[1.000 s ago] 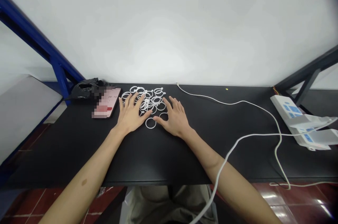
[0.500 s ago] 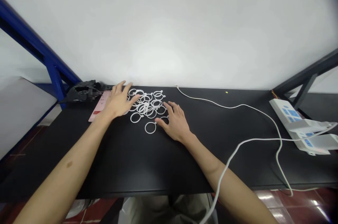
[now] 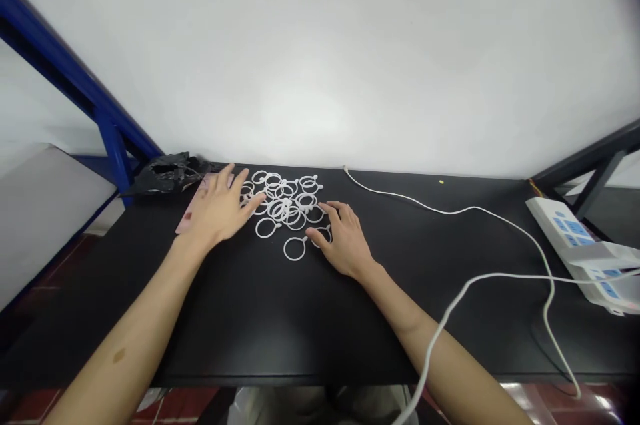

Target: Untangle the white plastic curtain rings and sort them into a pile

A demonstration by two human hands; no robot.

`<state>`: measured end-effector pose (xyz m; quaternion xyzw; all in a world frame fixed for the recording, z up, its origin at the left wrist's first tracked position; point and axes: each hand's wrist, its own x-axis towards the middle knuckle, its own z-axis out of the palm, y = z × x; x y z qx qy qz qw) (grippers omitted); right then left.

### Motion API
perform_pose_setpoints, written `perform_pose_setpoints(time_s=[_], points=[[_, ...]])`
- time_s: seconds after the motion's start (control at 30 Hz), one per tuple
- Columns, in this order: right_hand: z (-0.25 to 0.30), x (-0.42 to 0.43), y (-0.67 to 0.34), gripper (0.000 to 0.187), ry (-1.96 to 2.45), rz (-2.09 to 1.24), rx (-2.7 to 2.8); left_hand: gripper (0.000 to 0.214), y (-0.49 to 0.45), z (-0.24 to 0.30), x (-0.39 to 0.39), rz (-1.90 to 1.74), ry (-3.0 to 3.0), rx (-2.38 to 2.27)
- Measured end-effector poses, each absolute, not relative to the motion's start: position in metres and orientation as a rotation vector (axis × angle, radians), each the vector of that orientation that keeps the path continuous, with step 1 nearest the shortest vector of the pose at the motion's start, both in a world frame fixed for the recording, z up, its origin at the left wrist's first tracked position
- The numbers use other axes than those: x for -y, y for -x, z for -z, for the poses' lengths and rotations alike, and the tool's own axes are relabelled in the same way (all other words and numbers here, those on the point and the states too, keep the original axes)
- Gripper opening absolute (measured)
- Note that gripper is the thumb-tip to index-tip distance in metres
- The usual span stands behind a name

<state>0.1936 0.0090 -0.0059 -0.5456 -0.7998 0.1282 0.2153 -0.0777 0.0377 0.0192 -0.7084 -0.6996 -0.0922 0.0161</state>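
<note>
Several thin white curtain rings (image 3: pixel 286 203), each with a small eyelet, lie in a loose, overlapping pile on the black table (image 3: pixel 280 325). At the pile's left edge my left hand (image 3: pixel 215 211) is spread palm down, its thumb over the outer rings. It partly covers a flat pink object (image 3: pixel 184 223) under or beside it. My right hand (image 3: pixel 345 238) rests at the right edge with its fingers apart, close to a couple of outer rings. One single ring (image 3: pixel 295 259) lies a little nearer to me than the rest. Neither hand grips anything.
A crumpled black plastic bag (image 3: pixel 163 175) sits at the back left. A white cable (image 3: pixel 425 203) runs across the right side, and another length of it (image 3: pixel 453 308) passes over my right forearm. At the right is a white power strip (image 3: pixel 565 231) with plugs. Behind stands a white wall (image 3: pixel 320 45).
The view has shifted slightly, so everything sits a bit farther right and lower. Both hands stay open beside the pile, with the right hand slightly clear of a ring it partly covered.
</note>
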Motion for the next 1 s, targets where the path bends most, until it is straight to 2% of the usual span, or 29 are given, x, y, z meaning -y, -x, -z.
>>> perform_pose_setpoints(time_s=[0.3,1.0], points=[[0.008,-0.011,-0.194,0.060,1.512,-0.355,2.205,0.060,0.032,-0.010,0.018,0.387,2.056,2.060],[0.014,-0.014,-0.196,0.053,1.468,-0.296,2.234,0.071,0.025,0.000,0.017,0.308,1.935,2.273]])
